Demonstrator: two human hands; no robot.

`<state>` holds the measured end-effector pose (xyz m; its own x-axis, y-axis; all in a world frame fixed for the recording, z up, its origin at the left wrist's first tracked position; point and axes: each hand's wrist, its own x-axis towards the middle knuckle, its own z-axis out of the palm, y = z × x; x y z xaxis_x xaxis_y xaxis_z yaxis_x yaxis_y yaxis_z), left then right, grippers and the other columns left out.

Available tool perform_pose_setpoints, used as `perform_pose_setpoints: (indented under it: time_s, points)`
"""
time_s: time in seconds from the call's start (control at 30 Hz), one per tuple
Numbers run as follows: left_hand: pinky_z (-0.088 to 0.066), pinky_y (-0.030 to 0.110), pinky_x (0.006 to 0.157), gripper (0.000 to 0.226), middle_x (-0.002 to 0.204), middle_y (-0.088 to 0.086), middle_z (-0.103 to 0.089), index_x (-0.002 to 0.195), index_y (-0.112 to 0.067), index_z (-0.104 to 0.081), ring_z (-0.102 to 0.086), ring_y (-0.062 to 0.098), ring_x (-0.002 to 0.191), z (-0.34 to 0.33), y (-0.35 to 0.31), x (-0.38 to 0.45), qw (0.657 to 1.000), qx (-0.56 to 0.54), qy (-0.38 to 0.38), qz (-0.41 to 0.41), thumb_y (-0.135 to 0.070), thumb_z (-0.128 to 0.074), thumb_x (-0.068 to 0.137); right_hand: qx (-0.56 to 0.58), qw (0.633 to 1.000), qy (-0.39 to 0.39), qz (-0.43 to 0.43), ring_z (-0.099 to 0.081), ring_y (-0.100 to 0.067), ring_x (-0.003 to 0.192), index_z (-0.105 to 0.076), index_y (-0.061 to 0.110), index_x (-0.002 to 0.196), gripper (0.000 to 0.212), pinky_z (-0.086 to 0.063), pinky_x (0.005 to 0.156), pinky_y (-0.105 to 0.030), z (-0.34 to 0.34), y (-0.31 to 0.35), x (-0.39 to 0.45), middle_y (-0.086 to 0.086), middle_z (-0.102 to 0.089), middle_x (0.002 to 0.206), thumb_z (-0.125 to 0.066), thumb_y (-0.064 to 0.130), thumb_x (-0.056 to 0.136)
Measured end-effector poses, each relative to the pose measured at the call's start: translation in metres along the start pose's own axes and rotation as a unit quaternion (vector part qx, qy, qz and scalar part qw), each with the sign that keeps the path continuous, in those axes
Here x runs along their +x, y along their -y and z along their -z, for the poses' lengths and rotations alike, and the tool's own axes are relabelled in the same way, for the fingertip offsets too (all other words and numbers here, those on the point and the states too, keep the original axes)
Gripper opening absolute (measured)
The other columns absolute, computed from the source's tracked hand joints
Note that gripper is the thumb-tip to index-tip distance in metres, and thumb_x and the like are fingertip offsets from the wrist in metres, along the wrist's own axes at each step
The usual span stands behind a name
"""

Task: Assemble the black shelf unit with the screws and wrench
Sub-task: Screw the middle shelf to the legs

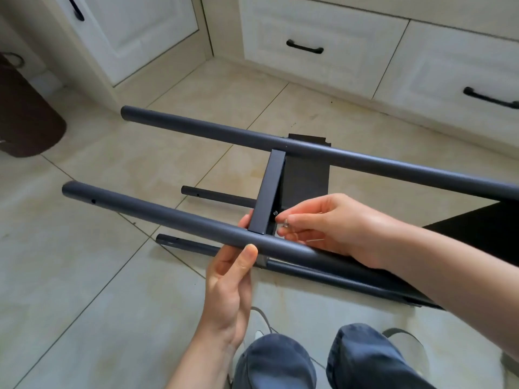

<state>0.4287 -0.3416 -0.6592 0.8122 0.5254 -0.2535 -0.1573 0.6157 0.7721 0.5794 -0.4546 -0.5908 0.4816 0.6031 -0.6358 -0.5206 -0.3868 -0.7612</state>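
Nearest us, we record two knees (323, 360) in blue-grey trousers at the bottom edge, with pale shoes (261, 329) partly showing beside them on the beige tiled floor (84, 276).

Next, the left hand (233, 282): it rises from below, thumb pressed on the near side of the near tube (168, 220) and fingers wrapped behind it, their tips showing beside the crossbar (268, 192). We count this as a grip on the near tube.

The right hand (331, 223): it comes in from the right, fingertips drawn together on a small silver screw (285, 222), held just beside the near end of the crossbar, close to a hole in the bracket there. A thin metal piece shows under the fingers; we cannot tell what it is.

The black shelf unit (306, 175) lies on its side on the floor, in the middle of our view. We list: the near tube, raised, running left to right; the far tube (280, 143), parallel to it; the flat crossbar joining the two; two lower tubes (213, 196) near the floor beneath; a black panel behind the crossbar and another at right.

Farther off: white cabinets (323, 32) with black handles (304, 47) along the back, and a dark brown rounded object (25, 122) at far left.
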Motion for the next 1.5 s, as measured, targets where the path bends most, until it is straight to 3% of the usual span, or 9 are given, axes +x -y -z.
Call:
perform_pose_setpoints:
  time_s: [0.2, 0.37, 0.47, 0.57, 0.93, 1.5]
  points:
    - [-0.052, 0.021, 0.091, 0.053, 0.117, 0.011, -0.072, 0.120, -0.016, -0.073, -0.067, 0.022, 0.113, 0.005, -0.001, -0.004, 1.000, -0.002, 0.003, 0.013, -0.028, -0.087, 0.070, 0.008, 0.999, 0.021, -0.040, -0.072, -0.013, 0.070, -0.075, 0.005, 0.094, 0.008, -0.055, 0.061, -0.019, -0.013, 0.000, 0.015, -0.011, -0.077, 0.088, -0.069, 0.008, 0.089]
    - [-0.054, 0.024, 0.089, 0.040, 0.115, 0.013, -0.072, 0.116, -0.012, -0.075, -0.068, 0.023, 0.110, 0.009, -0.004, -0.006, 1.000, -0.017, 0.006, 0.017, -0.013, -0.074, 0.076, -0.049, 0.998, 0.027, -0.034, -0.069, -0.019, 0.079, -0.077, 0.009, 0.090, 0.009, -0.058, 0.083, -0.032, -0.023, -0.009, 0.027, -0.013, -0.076, 0.093, -0.073, 0.015, 0.086]
    - [-0.055, 0.027, 0.087, 0.036, 0.113, 0.015, -0.071, 0.109, -0.012, -0.076, -0.068, 0.027, 0.107, 0.010, -0.005, -0.005, 1.000, -0.017, -0.002, 0.026, -0.009, -0.078, 0.074, -0.030, 0.998, 0.049, -0.035, -0.068, -0.017, 0.075, -0.077, 0.008, 0.091, 0.012, -0.055, 0.073, -0.027, -0.021, -0.009, 0.028, -0.013, -0.076, 0.093, -0.074, 0.016, 0.084]
    - [-0.057, 0.027, 0.083, 0.050, 0.107, 0.013, -0.073, 0.103, -0.015, -0.077, -0.071, 0.024, 0.100, 0.007, -0.008, -0.005, 1.000, -0.020, 0.006, 0.022, -0.026, -0.095, 0.058, -0.037, 0.996, 0.062, -0.046, -0.066, -0.017, 0.075, -0.077, 0.007, 0.097, 0.021, -0.054, 0.074, -0.027, -0.019, -0.010, 0.028, -0.013, -0.075, 0.097, -0.075, 0.021, 0.082]
    - [-0.056, 0.026, 0.082, 0.052, 0.101, 0.010, -0.074, 0.098, -0.019, -0.079, -0.072, 0.022, 0.097, 0.008, -0.011, -0.004, 1.000, -0.005, -0.001, 0.026, -0.034, -0.098, 0.052, -0.021, 0.993, 0.093, -0.066, -0.066, -0.008, 0.061, -0.071, 0.011, 0.087, 0.007, -0.053, 0.056, -0.018, -0.021, -0.007, 0.030, -0.003, -0.072, 0.076, -0.069, 0.018, 0.089]
    - [-0.056, 0.027, 0.084, 0.054, 0.104, 0.012, -0.074, 0.103, -0.018, -0.078, -0.072, 0.024, 0.099, 0.005, -0.013, -0.005, 1.000, -0.002, 0.007, 0.030, -0.034, -0.097, 0.055, -0.047, 0.988, 0.138, -0.060, -0.060, -0.010, 0.061, -0.074, 0.015, 0.079, 0.007, -0.052, 0.066, -0.024, -0.014, -0.005, 0.035, -0.002, -0.070, 0.076, -0.072, 0.017, 0.085]
